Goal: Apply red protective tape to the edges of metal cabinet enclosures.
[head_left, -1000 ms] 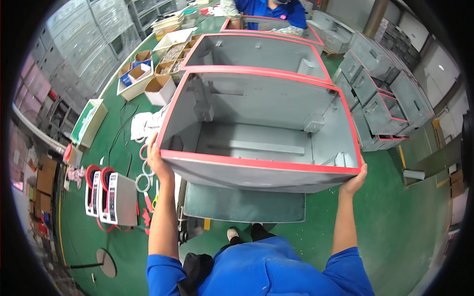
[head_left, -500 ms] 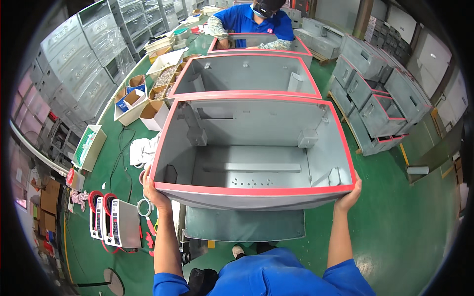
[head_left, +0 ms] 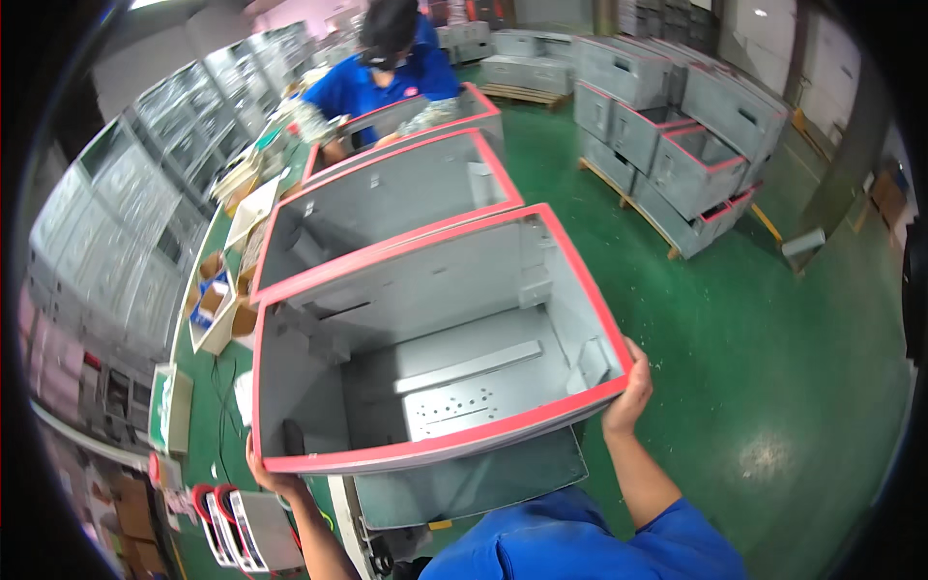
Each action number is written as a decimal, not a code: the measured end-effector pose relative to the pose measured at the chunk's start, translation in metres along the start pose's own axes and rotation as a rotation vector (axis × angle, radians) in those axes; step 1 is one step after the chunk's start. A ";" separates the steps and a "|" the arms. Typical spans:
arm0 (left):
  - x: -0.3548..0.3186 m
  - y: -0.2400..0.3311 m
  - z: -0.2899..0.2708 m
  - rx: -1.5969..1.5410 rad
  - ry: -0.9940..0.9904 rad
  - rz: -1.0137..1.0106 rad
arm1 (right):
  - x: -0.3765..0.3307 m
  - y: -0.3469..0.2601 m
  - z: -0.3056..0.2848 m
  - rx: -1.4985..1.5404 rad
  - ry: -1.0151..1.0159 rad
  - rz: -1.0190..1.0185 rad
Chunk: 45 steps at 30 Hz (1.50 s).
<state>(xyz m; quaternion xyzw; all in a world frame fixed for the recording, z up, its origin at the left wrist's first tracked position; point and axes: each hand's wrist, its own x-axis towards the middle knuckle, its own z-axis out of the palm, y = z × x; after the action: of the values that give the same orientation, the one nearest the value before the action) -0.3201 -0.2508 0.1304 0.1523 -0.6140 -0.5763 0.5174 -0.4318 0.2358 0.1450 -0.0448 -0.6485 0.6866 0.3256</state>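
A large open grey metal box (head_left: 391,454) with red trim round its rim lies in front of me, its open side up. My left hand (head_left: 273,476) is closed round its near left corner. At the near right corner my right hand (head_left: 630,394) grips the side, fingers under or behind the edge and partly hidden. Inside the box are brackets, a long raised bar and a floor patch with small holes. Directly behind it stands a second red-rimmed grey box (head_left: 387,201). Below its near edge shows a dark green panel (head_left: 464,493).
Beyond, a co-worker (head_left: 372,92) in blue reaches into a third grey box (head_left: 491,128). More grey boxes (head_left: 619,126) are stacked on a pallet at the right. Bins of small parts (head_left: 215,327) line the bench's left side, with white tape dispensers (head_left: 266,532) nearer me.
My view has turned to the right and tilted, so the boxes now slant and sit further left in the picture. Both hands keep their hold on the near box's corners.
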 end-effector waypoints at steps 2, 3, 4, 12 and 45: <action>0.005 -0.006 -0.013 0.142 -0.061 0.075 | 0.003 -0.011 -0.004 -0.016 -0.067 -0.047; 0.003 -0.002 -0.009 0.016 -0.066 0.023 | 0.004 -0.007 -0.007 0.010 -0.095 -0.059; 0.001 0.001 0.001 -0.120 -0.069 -0.032 | 0.005 0.006 -0.012 0.029 -0.100 -0.115; -0.003 -0.019 0.072 -0.050 -0.099 -0.165 | 0.016 0.014 -0.018 -0.012 -0.074 -0.248; -0.008 -0.011 -0.032 0.233 0.174 -0.150 | 0.051 0.023 0.004 -0.015 -0.094 -0.281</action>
<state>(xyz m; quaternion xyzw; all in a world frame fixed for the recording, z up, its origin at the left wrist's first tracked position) -0.2956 -0.2651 0.1105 0.3062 -0.6164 -0.5226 0.5031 -0.4832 0.2593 0.1426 0.0763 -0.6680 0.6307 0.3874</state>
